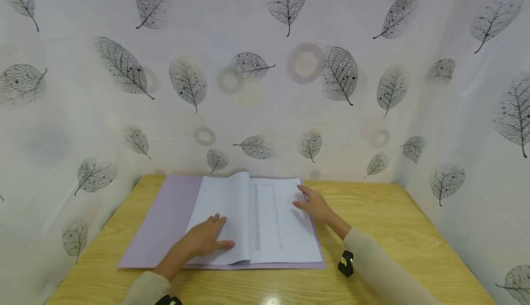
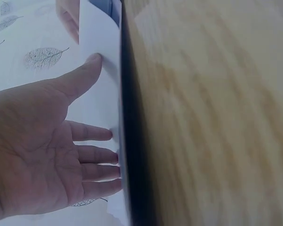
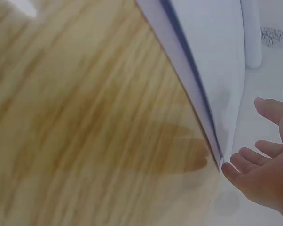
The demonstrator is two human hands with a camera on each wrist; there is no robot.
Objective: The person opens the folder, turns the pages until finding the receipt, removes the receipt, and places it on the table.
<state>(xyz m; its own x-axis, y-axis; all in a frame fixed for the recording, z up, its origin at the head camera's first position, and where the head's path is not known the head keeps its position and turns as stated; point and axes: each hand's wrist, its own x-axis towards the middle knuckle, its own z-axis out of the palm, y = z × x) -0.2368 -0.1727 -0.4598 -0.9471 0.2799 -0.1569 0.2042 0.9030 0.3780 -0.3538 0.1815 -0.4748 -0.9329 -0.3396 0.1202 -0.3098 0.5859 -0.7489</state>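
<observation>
A purple folder (image 1: 161,222) lies spread on the table, with white paper sheets inside it. The turned sheets (image 1: 219,194) on the left bulge upward near the middle fold. A printed page (image 1: 290,222) with columns of small text lies on the right. My left hand (image 1: 204,238) rests on the left sheets, fingers straight and thumb spread; the left wrist view shows its fingertips (image 2: 114,156) touching the paper. At the right page's upper outer edge is my right hand (image 1: 316,206), its fingers loosely bent with nothing between them. Whether it touches the page I cannot tell.
The folder lies on a wood-grain table (image 1: 372,231). A white curtain (image 1: 265,112) with a leaf print surrounds the table at the back and both sides. Black devices (image 1: 346,263) are strapped at both wrists.
</observation>
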